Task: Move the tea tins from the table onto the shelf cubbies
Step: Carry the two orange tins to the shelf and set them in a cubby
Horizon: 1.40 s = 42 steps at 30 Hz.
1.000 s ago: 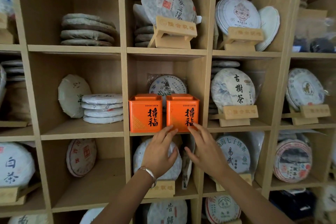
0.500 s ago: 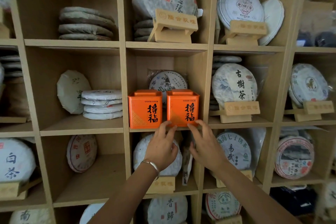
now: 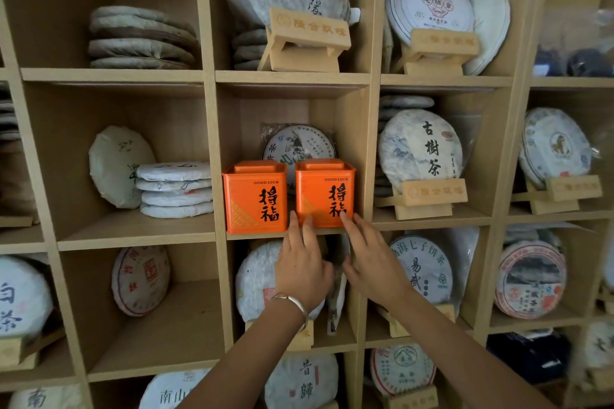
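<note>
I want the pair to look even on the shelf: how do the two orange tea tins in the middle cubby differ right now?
The right tin has the fingertips of the left hand and the right hand on its lower front; the left tin is untouched. The right tin stands next to the cubby's side wall; the left tin sits nearer the opposite wall. Both are upright, faces forward, with matching print.
</note>
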Available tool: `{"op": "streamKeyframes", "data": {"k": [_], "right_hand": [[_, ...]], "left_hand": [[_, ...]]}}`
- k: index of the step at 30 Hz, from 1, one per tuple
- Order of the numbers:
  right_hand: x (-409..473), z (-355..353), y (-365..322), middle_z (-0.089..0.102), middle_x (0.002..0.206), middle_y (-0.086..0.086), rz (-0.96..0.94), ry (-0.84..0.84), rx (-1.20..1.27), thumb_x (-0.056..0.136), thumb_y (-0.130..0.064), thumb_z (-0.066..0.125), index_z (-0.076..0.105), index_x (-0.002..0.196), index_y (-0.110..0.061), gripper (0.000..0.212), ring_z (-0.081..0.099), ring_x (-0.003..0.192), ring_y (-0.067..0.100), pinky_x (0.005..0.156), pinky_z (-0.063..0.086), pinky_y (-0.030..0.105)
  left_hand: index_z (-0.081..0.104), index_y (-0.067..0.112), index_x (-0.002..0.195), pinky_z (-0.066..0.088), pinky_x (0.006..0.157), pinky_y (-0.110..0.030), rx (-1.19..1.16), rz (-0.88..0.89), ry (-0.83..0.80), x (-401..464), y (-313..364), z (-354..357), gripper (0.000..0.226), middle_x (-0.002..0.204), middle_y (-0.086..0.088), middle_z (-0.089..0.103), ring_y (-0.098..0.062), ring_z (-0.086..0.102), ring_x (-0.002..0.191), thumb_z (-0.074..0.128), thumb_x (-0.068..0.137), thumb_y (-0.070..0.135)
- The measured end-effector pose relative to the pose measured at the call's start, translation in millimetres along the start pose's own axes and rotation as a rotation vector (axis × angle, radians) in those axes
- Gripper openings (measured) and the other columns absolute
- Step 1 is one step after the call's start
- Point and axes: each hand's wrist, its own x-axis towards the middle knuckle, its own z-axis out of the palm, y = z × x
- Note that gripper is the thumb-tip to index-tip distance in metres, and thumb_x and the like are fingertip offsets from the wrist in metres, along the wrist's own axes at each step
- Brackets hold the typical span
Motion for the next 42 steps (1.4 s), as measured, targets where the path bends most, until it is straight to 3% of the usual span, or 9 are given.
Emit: {"op": "streamKeyframes", "data": {"k": [5,15,19,22,25,28,31,34,42], "right_hand": [[1,-3,-1,0.029,0.153,0.013,0.032,0.025,0.012,0.088,-0.019,0.058,0.017,0.152,-0.009,0.077,0.034,0.137,0.027,0.106,0.039,0.035],[5,-15,5,0.039,0.144,0.015,0.025,0.032,0.044,0.087,-0.014,0.06,0.031,0.146,-0.003,0.067,0.041,0.13,0.027,0.105,0.038,0.032],[15,-37,9,0.047,0.132,0.013,-0.031,0.105,-0.014,0.084,-0.025,0.065,0.044,0.139,-0.005,0.062,0.049,0.121,0.027,0.094,0.05,0.039],[43,-64,15,0.046,0.136,0.013,-0.157,0.113,-0.135,0.082,-0.038,0.068,0.043,0.139,-0.01,0.068,0.048,0.123,0.028,0.1,0.045,0.048],[71,-83,18,0.042,0.141,0.011,-0.209,0.051,-0.167,0.085,-0.04,0.066,0.04,0.141,-0.011,0.068,0.044,0.128,0.027,0.104,0.042,0.045],[88,-92,22,0.047,0.132,0.011,-0.253,0.002,-0.196,0.089,-0.034,0.063,0.048,0.135,-0.009,0.055,0.048,0.121,0.025,0.101,0.045,0.038],[100,-95,25,0.054,0.119,0.008,-0.29,-0.015,-0.245,0.091,-0.033,0.061,0.055,0.125,-0.01,0.041,0.051,0.11,0.022,0.094,0.045,0.035],[107,-93,25,0.057,0.112,0.006,-0.302,-0.029,-0.268,0.091,-0.035,0.061,0.056,0.118,-0.013,0.036,0.052,0.106,0.023,0.092,0.041,0.036],[112,-95,28,0.059,0.109,0.004,-0.332,-0.023,-0.363,0.089,-0.035,0.062,0.058,0.114,-0.014,0.033,0.053,0.108,0.024,0.104,0.023,0.038]], "left_hand": [[-0.004,0.005,0.15,0.016,0.117,-0.035,-0.059,-0.093,0.0,6,16,0,0.092,0.156,-0.021,0.005,-0.032,0.007,0.145,0.054,0.083,0.029],[0.012,0.007,0.149,0.029,0.112,-0.034,-0.07,-0.039,-0.012,7,19,-11,0.082,0.148,-0.018,0.021,-0.031,0.025,0.136,0.055,0.08,0.016],[0.032,0.007,0.143,0.042,0.103,-0.039,0.001,0.132,0.145,14,16,-32,0.071,0.142,-0.019,0.032,-0.033,0.037,0.127,0.058,0.077,0.014],[0.042,0.018,0.134,0.035,0.109,-0.048,0.201,0.308,0.199,48,16,-59,0.059,0.144,-0.015,0.036,-0.031,0.036,0.131,0.063,0.079,0.024],[0.04,0.024,0.137,0.023,0.114,-0.051,0.31,0.325,0.106,85,14,-81,0.06,0.145,-0.009,0.038,-0.029,0.032,0.135,0.063,0.082,0.035],[0.04,0.026,0.136,0.027,0.112,-0.05,0.367,0.308,-0.038,105,11,-88,0.058,0.138,-0.008,0.045,-0.028,0.041,0.128,0.062,0.084,0.039],[0.044,0.024,0.128,0.047,0.092,-0.039,0.312,0.306,-0.104,112,9,-90,0.052,0.128,-0.009,0.048,-0.027,0.055,0.106,0.066,0.082,0.036],[0.048,0.021,0.119,0.049,0.076,-0.031,0.251,0.298,-0.12,117,8,-92,0.046,0.122,-0.008,0.048,-0.024,0.057,0.093,0.07,0.08,0.031],[0.049,0.021,0.121,0.043,0.097,-0.045,0.264,0.266,-0.146,119,14,-91,0.047,0.123,-0.008,0.047,-0.03,0.054,0.106,0.067,0.08,0.034]]}}
